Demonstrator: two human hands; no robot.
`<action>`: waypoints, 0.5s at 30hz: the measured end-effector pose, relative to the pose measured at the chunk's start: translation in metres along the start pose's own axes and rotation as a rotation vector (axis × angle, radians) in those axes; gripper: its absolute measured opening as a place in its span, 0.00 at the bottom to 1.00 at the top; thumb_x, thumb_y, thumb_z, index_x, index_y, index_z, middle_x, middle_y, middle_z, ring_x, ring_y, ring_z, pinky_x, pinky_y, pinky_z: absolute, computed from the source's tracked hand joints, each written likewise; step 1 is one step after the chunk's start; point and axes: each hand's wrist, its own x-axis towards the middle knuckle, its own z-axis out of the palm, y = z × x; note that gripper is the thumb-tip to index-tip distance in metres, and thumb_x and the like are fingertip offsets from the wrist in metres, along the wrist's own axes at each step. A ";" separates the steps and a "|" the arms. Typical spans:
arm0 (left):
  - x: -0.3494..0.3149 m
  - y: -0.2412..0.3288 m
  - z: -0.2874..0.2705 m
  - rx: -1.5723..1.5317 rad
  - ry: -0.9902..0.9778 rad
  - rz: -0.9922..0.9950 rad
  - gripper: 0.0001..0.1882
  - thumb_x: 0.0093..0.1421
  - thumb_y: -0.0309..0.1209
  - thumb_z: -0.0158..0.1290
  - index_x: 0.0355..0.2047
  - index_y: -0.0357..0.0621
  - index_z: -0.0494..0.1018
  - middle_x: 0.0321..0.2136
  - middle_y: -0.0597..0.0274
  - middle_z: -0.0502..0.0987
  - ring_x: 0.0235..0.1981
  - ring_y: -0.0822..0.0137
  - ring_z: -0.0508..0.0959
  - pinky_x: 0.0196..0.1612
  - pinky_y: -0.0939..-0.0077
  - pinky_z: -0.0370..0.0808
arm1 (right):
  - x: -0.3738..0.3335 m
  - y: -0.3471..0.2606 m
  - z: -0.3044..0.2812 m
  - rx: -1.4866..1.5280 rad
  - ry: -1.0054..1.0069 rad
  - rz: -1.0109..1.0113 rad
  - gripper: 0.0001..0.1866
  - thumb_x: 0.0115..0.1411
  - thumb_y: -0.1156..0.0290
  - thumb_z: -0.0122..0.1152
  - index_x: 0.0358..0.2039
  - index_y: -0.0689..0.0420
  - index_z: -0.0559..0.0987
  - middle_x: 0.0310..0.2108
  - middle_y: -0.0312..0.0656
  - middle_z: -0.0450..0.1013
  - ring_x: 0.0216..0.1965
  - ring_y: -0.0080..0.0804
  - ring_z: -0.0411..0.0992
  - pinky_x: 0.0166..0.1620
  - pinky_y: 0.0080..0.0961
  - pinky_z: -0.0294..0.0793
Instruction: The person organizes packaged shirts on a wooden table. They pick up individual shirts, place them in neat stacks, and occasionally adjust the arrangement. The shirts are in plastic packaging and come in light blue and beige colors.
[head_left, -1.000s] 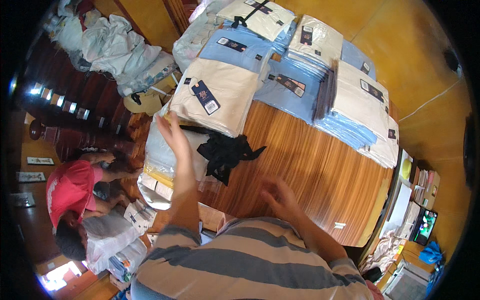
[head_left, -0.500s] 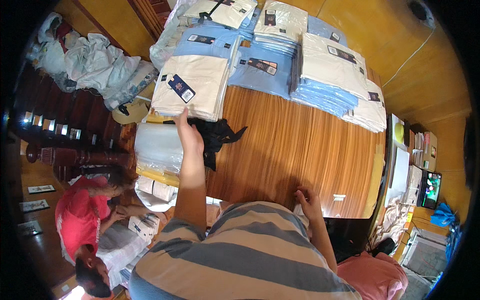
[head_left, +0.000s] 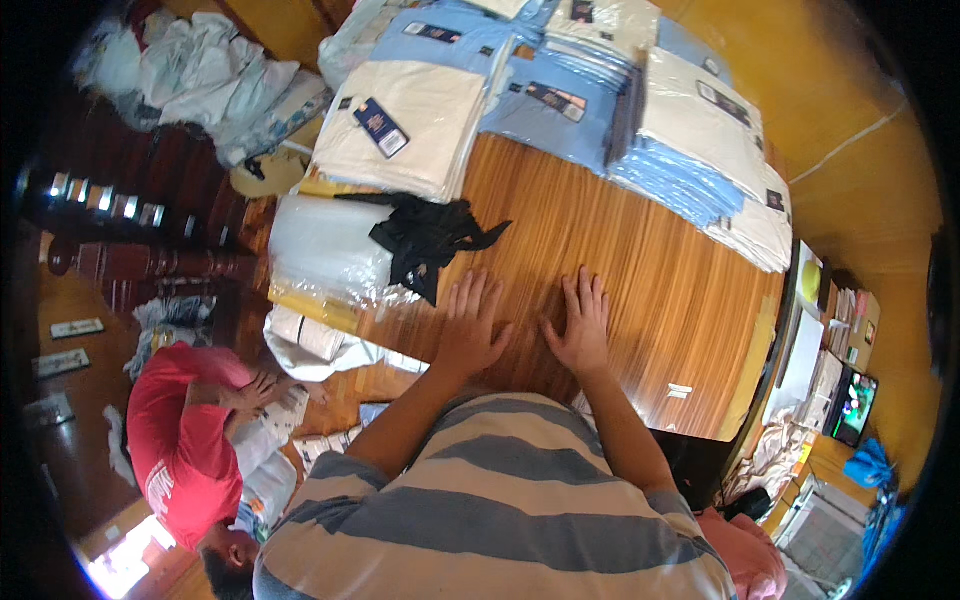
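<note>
Both of my hands rest on the brown wood-grain table (head_left: 640, 290). My left hand (head_left: 471, 322) lies with its fingers stretched forward, just below a crumpled black cloth (head_left: 425, 238). My right hand (head_left: 582, 322) is flat too, fingers apart, a short way to the right. Neither holds anything. Beyond the black cloth is a pile of folded cream garments (head_left: 425, 125) in clear bags, a dark tag on top. A stack of clear plastic bags (head_left: 325, 245) lies left of the cloth, on the table's left edge.
Bagged blue garments (head_left: 545, 125) and a tall cream-and-blue pile (head_left: 690, 130) line the far side. A small white label (head_left: 680, 391) sticks near the front right edge. At left, a person in a red shirt (head_left: 185, 440) bends over packages. A lit screen (head_left: 855, 405) stands at right.
My left hand has drawn back from the cream pile to the table near me. My right hand has moved forward from the table edge and spread flat. The person in red has shifted.
</note>
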 end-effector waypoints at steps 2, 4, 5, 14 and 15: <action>0.008 -0.006 -0.009 0.024 0.031 -0.018 0.43 0.62 0.41 0.63 0.73 0.37 0.60 0.75 0.30 0.52 0.76 0.31 0.53 0.76 0.35 0.50 | 0.003 0.006 0.013 -0.044 0.002 -0.028 0.44 0.65 0.50 0.67 0.75 0.54 0.63 0.80 0.53 0.48 0.80 0.63 0.42 0.76 0.63 0.44; 0.024 -0.017 -0.028 0.108 0.119 0.001 0.42 0.63 0.40 0.62 0.73 0.38 0.61 0.74 0.30 0.54 0.75 0.31 0.55 0.75 0.35 0.52 | 0.007 0.011 0.018 -0.062 0.015 -0.031 0.44 0.66 0.43 0.63 0.76 0.53 0.64 0.80 0.52 0.48 0.80 0.62 0.43 0.76 0.67 0.43; 0.035 -0.026 -0.041 0.138 0.175 -0.055 0.41 0.62 0.40 0.62 0.73 0.39 0.62 0.73 0.31 0.56 0.73 0.31 0.57 0.73 0.36 0.55 | 0.009 0.013 0.021 -0.053 0.019 -0.035 0.44 0.66 0.43 0.64 0.75 0.53 0.64 0.80 0.52 0.48 0.80 0.62 0.43 0.76 0.67 0.43; 0.077 -0.048 -0.043 0.203 -0.148 -0.165 0.16 0.68 0.34 0.57 0.52 0.40 0.75 0.46 0.43 0.76 0.49 0.42 0.79 0.53 0.51 0.77 | 0.010 0.014 0.022 -0.022 0.064 -0.088 0.43 0.64 0.47 0.68 0.74 0.52 0.66 0.79 0.52 0.52 0.80 0.61 0.46 0.76 0.65 0.44; 0.072 -0.030 -0.050 -0.012 -0.119 -0.102 0.16 0.69 0.33 0.57 0.52 0.39 0.74 0.47 0.43 0.76 0.49 0.42 0.79 0.53 0.51 0.76 | 0.009 0.016 0.022 -0.016 0.075 -0.087 0.44 0.63 0.47 0.69 0.74 0.52 0.66 0.79 0.53 0.52 0.80 0.60 0.47 0.76 0.65 0.43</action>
